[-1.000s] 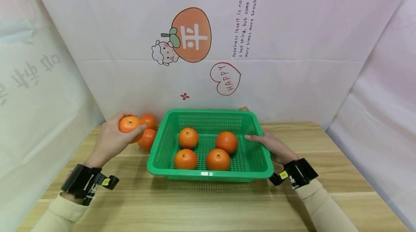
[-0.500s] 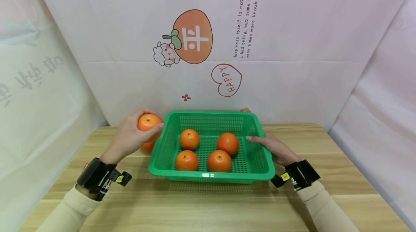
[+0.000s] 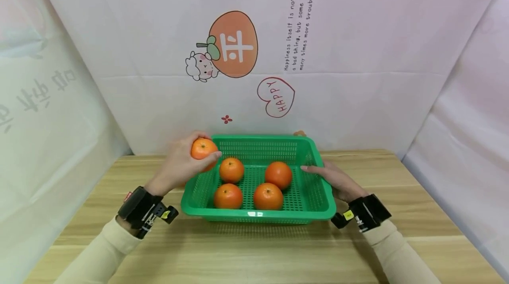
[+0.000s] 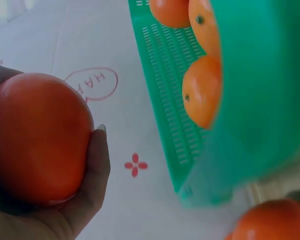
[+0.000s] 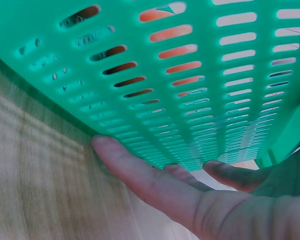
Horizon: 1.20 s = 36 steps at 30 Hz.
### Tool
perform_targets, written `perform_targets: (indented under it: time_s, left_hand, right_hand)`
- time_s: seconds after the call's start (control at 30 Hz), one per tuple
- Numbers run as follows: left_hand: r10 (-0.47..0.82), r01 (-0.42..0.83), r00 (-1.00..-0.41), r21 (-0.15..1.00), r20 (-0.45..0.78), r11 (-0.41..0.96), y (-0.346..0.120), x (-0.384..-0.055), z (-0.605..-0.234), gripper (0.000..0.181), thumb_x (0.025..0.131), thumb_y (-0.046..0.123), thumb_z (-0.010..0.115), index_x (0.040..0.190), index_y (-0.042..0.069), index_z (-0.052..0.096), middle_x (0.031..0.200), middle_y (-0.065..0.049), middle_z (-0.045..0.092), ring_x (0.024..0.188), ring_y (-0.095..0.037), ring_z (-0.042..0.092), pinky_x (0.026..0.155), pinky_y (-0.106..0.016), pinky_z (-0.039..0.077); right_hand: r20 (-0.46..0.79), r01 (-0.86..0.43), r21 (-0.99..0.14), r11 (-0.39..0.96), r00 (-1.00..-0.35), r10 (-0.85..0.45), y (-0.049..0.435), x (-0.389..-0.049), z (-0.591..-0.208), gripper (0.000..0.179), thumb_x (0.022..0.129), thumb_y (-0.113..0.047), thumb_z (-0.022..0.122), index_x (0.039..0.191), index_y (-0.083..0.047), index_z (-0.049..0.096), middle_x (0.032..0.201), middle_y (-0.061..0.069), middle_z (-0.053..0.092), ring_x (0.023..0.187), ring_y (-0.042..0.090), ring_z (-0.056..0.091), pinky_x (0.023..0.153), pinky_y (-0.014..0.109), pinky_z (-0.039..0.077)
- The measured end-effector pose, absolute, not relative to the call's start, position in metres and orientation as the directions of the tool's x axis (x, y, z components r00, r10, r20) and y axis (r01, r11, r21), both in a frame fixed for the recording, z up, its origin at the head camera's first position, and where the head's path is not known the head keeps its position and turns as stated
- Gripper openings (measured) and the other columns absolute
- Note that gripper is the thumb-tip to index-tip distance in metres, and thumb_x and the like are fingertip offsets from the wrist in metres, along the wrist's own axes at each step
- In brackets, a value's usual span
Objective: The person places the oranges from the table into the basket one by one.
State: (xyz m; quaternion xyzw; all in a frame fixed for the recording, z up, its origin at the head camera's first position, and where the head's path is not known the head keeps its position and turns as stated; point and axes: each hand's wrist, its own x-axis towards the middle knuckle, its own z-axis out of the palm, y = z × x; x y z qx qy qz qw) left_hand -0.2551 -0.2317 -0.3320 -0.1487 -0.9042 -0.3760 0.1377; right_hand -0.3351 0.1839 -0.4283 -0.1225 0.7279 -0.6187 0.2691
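Observation:
My left hand [image 3: 176, 164] grips an orange [image 3: 203, 148] above the left rim of the green plastic basket [image 3: 254, 214]. In the left wrist view, the held orange [image 4: 40, 140] fills the hand, with fingers curled around its side. Several oranges lie on the basket's floor, among them a back-left orange [image 3: 232, 170] and a front-right orange [image 3: 268, 196]. My right hand [image 3: 339, 181] holds the basket's right side, its thumb over the rim. The right wrist view shows fingers [image 5: 150, 185] against the slotted outer wall [image 5: 180, 100].
Outside the basket, at least one more orange [image 4: 275, 222] sits on the wooden table [image 3: 254, 253], mostly hidden behind my left hand in the head view. A printed white cloth [image 3: 338, 98] hangs directly behind the basket, and white cloth covers both sides.
My left hand has carried its orange rightward, from beside the loose oranges to above the basket's left rim. The right hand and basket have stayed in place.

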Motion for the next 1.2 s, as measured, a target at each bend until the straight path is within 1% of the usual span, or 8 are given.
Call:
perform_targets:
  time_s: [0.1,0.23,0.33,0.37,0.6,0.8,1.03,1.2]
  left_hand:
    - [0.202,0.402,-0.908,0.625,0.368,0.669,-0.220,-0.257,-0.332,0.047,0.092,0.037,0.078,0.127,0.011,0.062,0.101,-0.009,0.071,0.078,-0.019,0.065,0.066,-0.030,0.058]
    - [0.250,0.413,-0.909,0.633,0.334,0.655,-0.205,-0.258,-0.331,0.045,0.092,0.041,0.078,0.126,0.016,0.061,0.096,-0.004,0.070,0.076,-0.017,0.065,0.065,-0.030,0.058]
    - [0.285,0.425,-0.905,0.637,0.316,0.643,-0.195,-0.259,-0.330,0.043,0.093,0.042,0.077,0.124,0.018,0.060,0.091,-0.002,0.070,0.073,-0.016,0.065,0.063,-0.030,0.058]
    - [0.296,0.435,-0.901,0.635,0.318,0.639,-0.193,-0.260,-0.330,0.044,0.093,0.042,0.077,0.124,0.017,0.060,0.091,-0.003,0.070,0.073,-0.016,0.064,0.063,-0.030,0.058]
    - [0.340,0.486,-0.874,0.597,0.348,0.638,-0.177,-0.266,-0.331,0.045,0.093,0.041,0.078,0.128,0.018,0.061,0.099,0.000,0.069,0.079,-0.015,0.064,0.064,-0.029,0.058]
    - [0.424,0.563,-0.827,0.551,0.370,0.616,-0.161,-0.275,-0.329,0.054,0.090,0.040,0.081,0.134,0.013,0.063,0.112,0.000,0.070,0.085,-0.013,0.065,0.071,-0.027,0.060]
    - [0.555,0.592,-0.789,0.562,0.262,0.577,-0.138,-0.288,-0.324,0.046,0.090,0.037,0.080,0.128,0.016,0.064,0.112,0.001,0.068,0.090,-0.014,0.064,0.075,-0.028,0.059]
    - [0.622,0.595,-0.762,0.577,0.183,0.559,-0.123,-0.295,-0.324,0.047,0.089,0.037,0.081,0.127,0.017,0.064,0.111,0.002,0.067,0.092,-0.015,0.064,0.076,-0.028,0.059]
  right_hand:
    - [-0.242,0.156,-0.966,0.206,-0.827,-0.507,0.184,-0.335,-0.429,0.081,0.104,-0.037,0.062,0.165,-0.003,0.021,0.152,0.036,0.050,0.124,0.045,0.069,0.093,0.057,0.062]
    - [-0.240,0.156,-0.966,0.205,-0.830,-0.503,0.184,-0.335,-0.430,0.081,0.104,-0.038,0.062,0.165,-0.003,0.021,0.152,0.035,0.050,0.123,0.044,0.069,0.093,0.057,0.062]
    - [-0.241,0.160,-0.967,0.201,-0.830,-0.502,0.183,-0.335,-0.432,0.081,0.104,-0.038,0.062,0.165,-0.003,0.021,0.152,0.035,0.050,0.125,0.044,0.068,0.094,0.057,0.062]
    - [-0.242,0.161,-0.967,0.200,-0.830,-0.502,0.183,-0.335,-0.432,0.081,0.104,-0.038,0.062,0.165,-0.003,0.021,0.152,0.035,0.050,0.125,0.045,0.067,0.094,0.057,0.062]
    - [-0.237,0.156,-0.967,0.201,-0.836,-0.496,0.183,-0.335,-0.432,0.081,0.103,-0.037,0.063,0.164,-0.003,0.022,0.153,0.035,0.050,0.126,0.045,0.067,0.094,0.057,0.062]
    - [-0.237,0.152,-0.966,0.207,-0.842,-0.485,0.186,-0.335,-0.431,0.081,0.103,-0.038,0.064,0.164,-0.002,0.023,0.152,0.034,0.051,0.126,0.043,0.068,0.094,0.056,0.063]
    - [-0.234,0.161,-0.969,0.189,-0.842,-0.486,0.185,-0.334,-0.431,0.080,0.102,-0.037,0.064,0.163,-0.002,0.026,0.151,0.033,0.052,0.124,0.043,0.068,0.094,0.056,0.062]
    - [-0.240,0.175,-0.969,0.173,-0.829,-0.505,0.184,-0.332,-0.432,0.080,0.103,-0.038,0.064,0.162,-0.001,0.025,0.150,0.034,0.052,0.125,0.044,0.068,0.096,0.056,0.062]
